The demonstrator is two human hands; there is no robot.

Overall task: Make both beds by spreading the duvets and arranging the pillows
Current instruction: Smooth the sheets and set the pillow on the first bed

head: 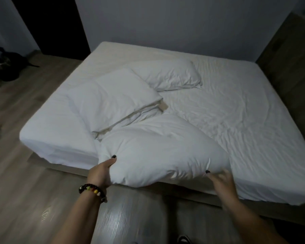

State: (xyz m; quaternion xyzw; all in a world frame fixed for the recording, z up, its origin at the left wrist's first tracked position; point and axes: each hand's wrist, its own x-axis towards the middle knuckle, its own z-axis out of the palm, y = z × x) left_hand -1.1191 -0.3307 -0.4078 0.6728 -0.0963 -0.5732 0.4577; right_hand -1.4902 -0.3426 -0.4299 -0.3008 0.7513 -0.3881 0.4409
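1. Nearest: left hand, beaded bracelet at the wrist, gripping the left end of a pillow, dark-nailed thumb on top, other fingers hidden underneath.
2. Right hand blurred at the pillow's right end, fingers under the fabric edge; cannot tell whether gripping or only touching.
3. Pillow held at the near edge of the bed, near side hanging past it; long axis running left to right along that edge, far corner pointing toward the bed's middle. Plump, soft, white cotton, lightly creased.
4. Second pillow by the left edge, long axis slanting from near-left to far-right, open flap at its right end showing a cream inner; lower corner touching the held pillow.
5. Third pillow further back, toward the far-left corner, lying roughly crosswise, partly overlapped by the second.
6. White fitted sheet, wrinkled all over, on a thick rectangular mattress.
7. Grey wood-grain floor around; dark bag on it far left.
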